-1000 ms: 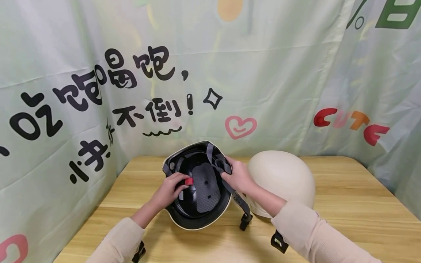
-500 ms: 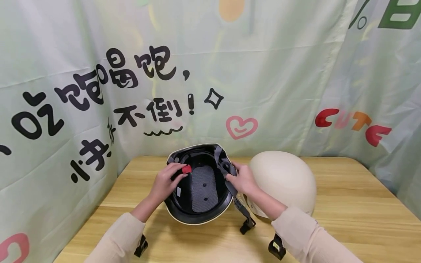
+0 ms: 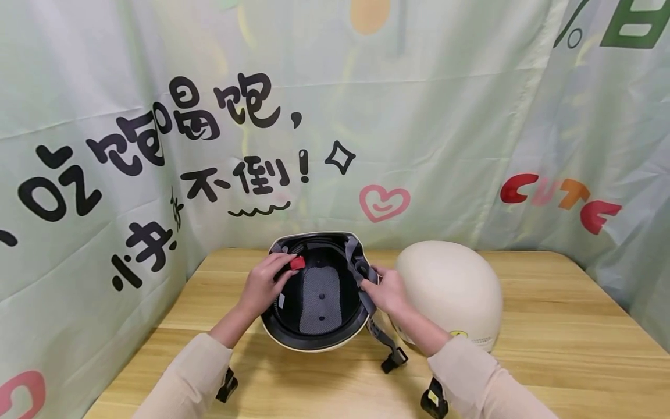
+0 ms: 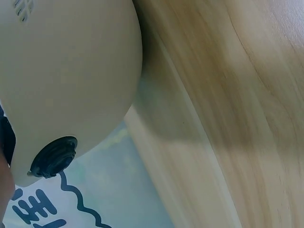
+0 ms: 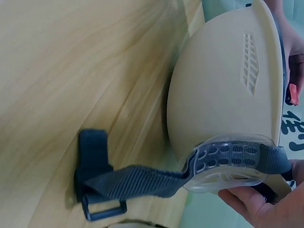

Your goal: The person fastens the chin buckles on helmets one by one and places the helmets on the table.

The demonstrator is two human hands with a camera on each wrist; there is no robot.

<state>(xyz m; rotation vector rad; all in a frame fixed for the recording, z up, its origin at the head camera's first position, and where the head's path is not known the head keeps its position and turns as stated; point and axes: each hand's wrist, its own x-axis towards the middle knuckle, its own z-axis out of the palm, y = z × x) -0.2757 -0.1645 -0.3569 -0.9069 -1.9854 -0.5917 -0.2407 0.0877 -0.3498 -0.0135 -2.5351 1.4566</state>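
A cream helmet (image 3: 320,342) lies with its black-lined inside turned toward me in the head view. My right hand (image 3: 388,289) grips its right rim, with thumb and fingers around the dark grey strap (image 3: 361,270). My left hand (image 3: 265,281) pinches a small red and black buckle-like piece (image 3: 297,263) at the upper left of the opening. That strap's black buckle (image 3: 394,359) rests on the table by the right forearm. Only the helmet's outer shell (image 4: 71,71) and a round black fitting (image 4: 54,156) show clearly in the left wrist view.
A second cream helmet (image 3: 450,285), dome up, stands on the wooden table (image 3: 570,314) close behind the right arm. Black buckles (image 3: 227,385) lie partly under the sleeves. A printed cloth (image 3: 445,145) hangs along the back and sides.
The helmet has turned so its opening sits more level, its upper edge slightly lower. My left hand has moved up with the red piece; my right hand keeps its grip, shifting slightly right.
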